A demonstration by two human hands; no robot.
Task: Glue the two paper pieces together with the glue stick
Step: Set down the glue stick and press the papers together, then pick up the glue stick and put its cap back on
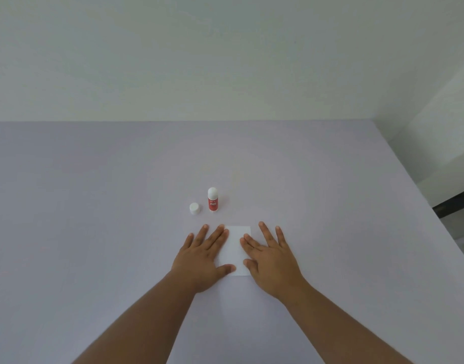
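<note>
A small white paper rectangle [236, 248] lies flat on the lilac table [94, 206]. I cannot tell whether it is one sheet or two stacked. My left hand [202, 258] lies flat with spread fingers, its thumb and fingertips on the paper's left edge. My right hand [271, 258] lies flat too, covering the paper's right edge. Beyond the paper a red glue stick [213, 199] stands upright, its white top showing. Its white cap [194, 208] sits apart on the table, just to the left of it.
The table's right edge [414, 190] runs diagonally from the far corner towards me; floor and a dark strip show beyond it. A pale wall [225, 61] rises behind the table's far edge.
</note>
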